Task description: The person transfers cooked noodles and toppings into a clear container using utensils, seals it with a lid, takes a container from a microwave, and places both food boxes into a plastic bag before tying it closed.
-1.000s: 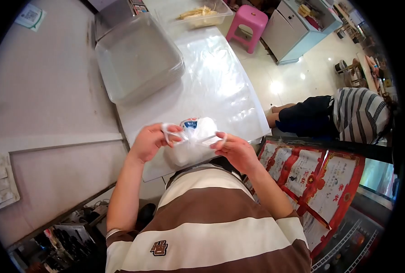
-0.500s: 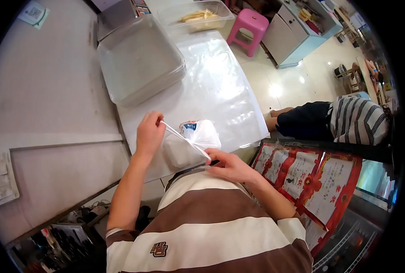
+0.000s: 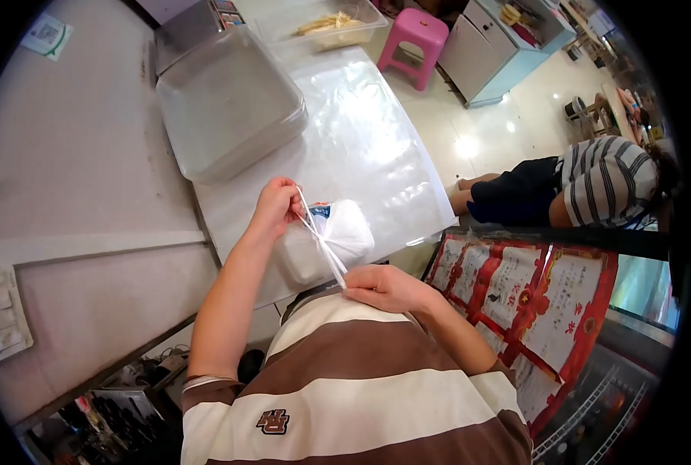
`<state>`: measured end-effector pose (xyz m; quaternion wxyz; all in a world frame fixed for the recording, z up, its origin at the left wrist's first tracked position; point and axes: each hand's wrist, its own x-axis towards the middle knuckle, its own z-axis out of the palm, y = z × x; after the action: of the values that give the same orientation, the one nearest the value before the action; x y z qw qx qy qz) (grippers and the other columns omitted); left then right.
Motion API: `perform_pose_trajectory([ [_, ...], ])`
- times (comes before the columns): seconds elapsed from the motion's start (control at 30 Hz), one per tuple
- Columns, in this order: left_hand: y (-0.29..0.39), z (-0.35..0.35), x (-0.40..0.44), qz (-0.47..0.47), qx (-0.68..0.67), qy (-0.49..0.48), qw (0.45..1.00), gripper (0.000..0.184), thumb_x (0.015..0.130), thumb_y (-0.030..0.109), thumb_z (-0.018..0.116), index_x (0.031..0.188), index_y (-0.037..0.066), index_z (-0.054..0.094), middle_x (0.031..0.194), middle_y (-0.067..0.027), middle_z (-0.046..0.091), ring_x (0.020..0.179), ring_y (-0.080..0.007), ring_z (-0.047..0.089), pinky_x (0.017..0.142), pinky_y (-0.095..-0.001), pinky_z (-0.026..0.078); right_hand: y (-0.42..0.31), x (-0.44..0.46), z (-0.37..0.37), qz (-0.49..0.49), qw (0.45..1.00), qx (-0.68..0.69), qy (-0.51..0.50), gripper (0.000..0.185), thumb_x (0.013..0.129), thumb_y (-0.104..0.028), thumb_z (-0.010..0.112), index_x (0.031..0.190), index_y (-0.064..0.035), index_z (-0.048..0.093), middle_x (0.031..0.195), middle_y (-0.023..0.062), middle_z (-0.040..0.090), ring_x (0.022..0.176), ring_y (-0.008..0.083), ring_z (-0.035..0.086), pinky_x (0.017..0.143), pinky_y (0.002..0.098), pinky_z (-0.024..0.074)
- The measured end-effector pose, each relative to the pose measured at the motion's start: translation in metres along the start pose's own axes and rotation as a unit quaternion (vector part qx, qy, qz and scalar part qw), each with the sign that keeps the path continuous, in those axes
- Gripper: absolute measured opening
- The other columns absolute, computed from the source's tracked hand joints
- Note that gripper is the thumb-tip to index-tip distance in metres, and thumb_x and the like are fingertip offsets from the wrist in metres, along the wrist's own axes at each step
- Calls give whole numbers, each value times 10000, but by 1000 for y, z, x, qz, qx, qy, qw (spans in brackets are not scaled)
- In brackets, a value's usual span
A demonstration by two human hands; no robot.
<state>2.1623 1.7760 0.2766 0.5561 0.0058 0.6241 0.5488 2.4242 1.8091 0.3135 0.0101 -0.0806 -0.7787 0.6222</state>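
Observation:
A white plastic bag (image 3: 350,231) sits near the front edge of the covered table (image 3: 361,139), with blue and red print showing on its far side. What is inside is hidden; a pale, box-like shape shows at its left. My left hand (image 3: 277,206) is closed on one handle of the bag, up and left of the twisted neck. Below the neck, close to my shirt, my right hand (image 3: 384,288) pinches the other handle. Both handles are stretched taut between the hands.
Stacked clear trays (image 3: 229,101) stand at the table's left, and a clear container (image 3: 322,29) with pale yellow strips is behind. Beyond are a pink stool (image 3: 415,45) and a cabinet (image 3: 485,54). A person in a striped shirt (image 3: 605,178) is at the right.
The hands first spread the handle loops left and right; now the handles are crossed and pulled diagonally. Since half a second ago, my left hand moved slightly right and my right hand slightly down.

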Motion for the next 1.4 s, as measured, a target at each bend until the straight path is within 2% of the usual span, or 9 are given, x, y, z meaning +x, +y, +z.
perform_pose_trajectory([
  [0.23, 2, -7, -12, 95, -43, -87, 991, 205, 817, 43, 506, 1022, 41, 490, 640, -27, 469, 497, -106, 443, 492, -272, 422, -4, 5, 5, -33, 998, 25, 54, 179, 912, -176, 535, 936, -4, 580, 870, 97, 576, 752, 225, 529, 696, 308, 432],
  [0.4, -3, 4, -92, 255, 378, -269, 848, 398, 790, 40, 532, 1187, 25, 506, 914, -83, 595, 791, -196, 593, 772, -320, 475, -18, 18, -1, 40, 992, 82, 84, 193, 916, -159, 553, 1017, -2, 598, 875, 74, 613, 791, 155, 567, 727, 265, 460],
  [0.5, -9, 9, -118, 352, 467, -232, 777, 374, 799, 70, 536, 1171, 36, 527, 954, -121, 612, 827, -236, 603, 779, -354, 475, -15, 20, 1, 89, 967, 175, 160, 191, 922, -179, 550, 997, -13, 608, 834, 40, 612, 744, 104, 558, 669, 240, 458],
  [0.57, -25, 0, -122, 307, 522, -213, 767, 372, 807, 98, 550, 1174, 46, 527, 960, -146, 609, 857, -259, 597, 789, -361, 473, -4, 11, 4, 158, 941, 201, 223, 200, 926, -199, 549, 989, -21, 616, 820, 22, 613, 728, 78, 555, 636, 225, 454],
  [0.63, -43, -4, -126, 256, 572, -204, 752, 338, 831, 131, 557, 1160, 55, 530, 952, -157, 609, 885, -290, 587, 784, -374, 468, 19, 1, -5, 296, 929, 190, 119, 282, 917, -272, 537, 958, -7, 624, 819, 42, 627, 762, 95, 588, 633, 231, 453],
  [0.73, -58, 7, -120, 293, 523, -279, 751, 283, 857, 128, 533, 1131, 57, 531, 937, -151, 610, 850, -287, 588, 760, -367, 459, 49, 7, 4, 331, 905, 262, 52, 320, 905, -291, 527, 967, 3, 636, 864, 58, 641, 824, 101, 608, 658, 235, 455],
  [0.87, -63, 20, -105, 139, 355, -313, 870, 160, 896, 112, 444, 1019, 55, 528, 894, -118, 583, 846, -231, 567, 767, -333, 435, 81, 27, 27, 310, 869, 384, 39, 285, 894, -262, 543, 978, -8, 641, 920, 55, 639, 827, 98, 593, 661, 236, 451],
  [1.17, -59, -1, -71, 202, 453, -290, 818, 143, 899, 118, 486, 1016, 53, 537, 802, -16, 542, 736, -124, 507, 698, -284, 428, 106, 67, 21, 309, 861, 404, -11, 331, 932, -289, 516, 1045, 6, 617, 979, 58, 634, 856, 117, 590, 732, 237, 466],
  [1.4, 42, -62, -45, 161, 170, -147, 961, 244, 928, 204, 457, 1016, 0, 558, 726, -12, 500, 642, -98, 441, 698, -245, 404, 128, 40, -22, 384, 842, 318, 207, 336, 930, -339, 519, 1119, -71, 589, 1047, 34, 638, 915, 111, 599, 743, 255, 456],
])
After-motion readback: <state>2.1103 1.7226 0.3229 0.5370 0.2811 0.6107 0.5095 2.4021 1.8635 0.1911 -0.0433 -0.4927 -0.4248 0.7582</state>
